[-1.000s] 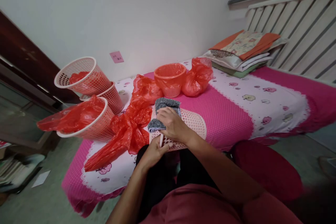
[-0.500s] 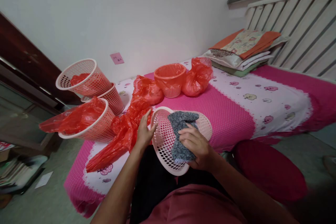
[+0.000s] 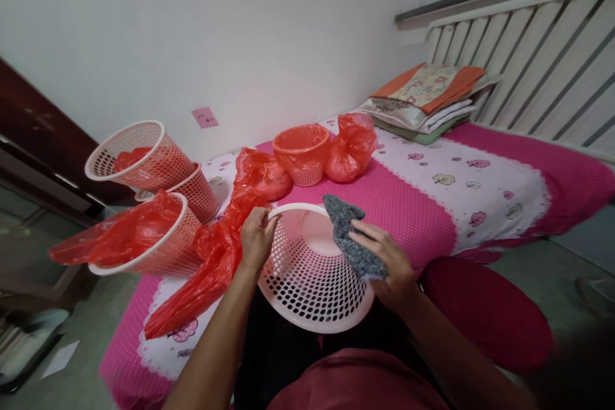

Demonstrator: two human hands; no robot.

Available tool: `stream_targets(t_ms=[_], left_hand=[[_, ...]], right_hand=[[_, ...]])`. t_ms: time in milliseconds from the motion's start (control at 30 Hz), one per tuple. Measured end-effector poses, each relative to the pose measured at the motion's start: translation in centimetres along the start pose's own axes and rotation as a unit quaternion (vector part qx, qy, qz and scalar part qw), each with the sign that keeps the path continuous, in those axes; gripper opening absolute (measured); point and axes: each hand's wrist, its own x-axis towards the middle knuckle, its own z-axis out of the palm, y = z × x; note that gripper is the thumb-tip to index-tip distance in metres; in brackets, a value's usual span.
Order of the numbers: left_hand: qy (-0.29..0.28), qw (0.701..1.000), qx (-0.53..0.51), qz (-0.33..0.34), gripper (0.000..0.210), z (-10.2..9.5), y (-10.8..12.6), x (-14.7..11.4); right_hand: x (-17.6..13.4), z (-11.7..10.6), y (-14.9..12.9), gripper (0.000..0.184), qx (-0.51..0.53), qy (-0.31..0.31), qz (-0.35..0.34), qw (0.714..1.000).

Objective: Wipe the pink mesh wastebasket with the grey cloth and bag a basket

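A pale pink perforated plastic basket (image 3: 312, 295) sits tilted at my lap, its wide mouth facing me. My left hand (image 3: 257, 240) pinches the basket's upper left rim between thumb and fingers. In my right hand (image 3: 387, 262) is a grey speckled cloth (image 3: 353, 237), held against the right side of the rim. The fingers of that hand lie over the cloth; its thumb is mostly hidden. Just left of my left hand, a crumpled red plastic bag (image 3: 211, 275) stretches across the bed.
Several baskets with red bags stand at left, one basket (image 3: 144, 230) lying tilted. A red-lined basket (image 3: 302, 154) and a stuffed red bag (image 3: 350, 147) are by the wall. Folded bedding (image 3: 427, 102) lies at the back right. A dark red round stool (image 3: 485, 314) stands at right.
My left hand has gone from spread fingers beside the basket to gripping its rim. The basket has turned its mouth toward me. My right hand has moved the cloth to the right rim.
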Motion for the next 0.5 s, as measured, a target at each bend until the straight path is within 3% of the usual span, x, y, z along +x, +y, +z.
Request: stream_targets(t_ms=[100, 167, 300, 400, 500], left_hand=[[0.019, 1.000, 0.019, 0.012, 0.019, -1.1, 0.5, -0.8], [0.013, 0.999, 0.030, 0.012, 0.020, -1.4, 0.9, -1.3], [-0.002, 0.998, 0.054, 0.012, 0.020, -1.7, 1.9, -2.1], [-0.005, 0.997, 0.071, 0.017, 0.020, -1.6, 3.2, -2.8], [-0.022, 0.996, 0.082, 0.020, 0.020, -1.3, 4.6, -3.1]], right_hand=[[-0.3, 0.4, 1.5, 0.039, 0.015, 0.069, 0.081, 0.994], [-0.4, 0.5, 2.7, 0.028, 0.004, 0.127, 0.174, 0.977], [0.5, -0.7, 5.3, 0.039, -0.059, 0.223, 0.375, 0.898], [3.0, -1.9, 5.9, 0.042, -0.085, 0.246, 0.377, 0.889], [6.3, -1.7, 4.2, 0.034, -0.114, 0.212, 0.263, 0.934]])
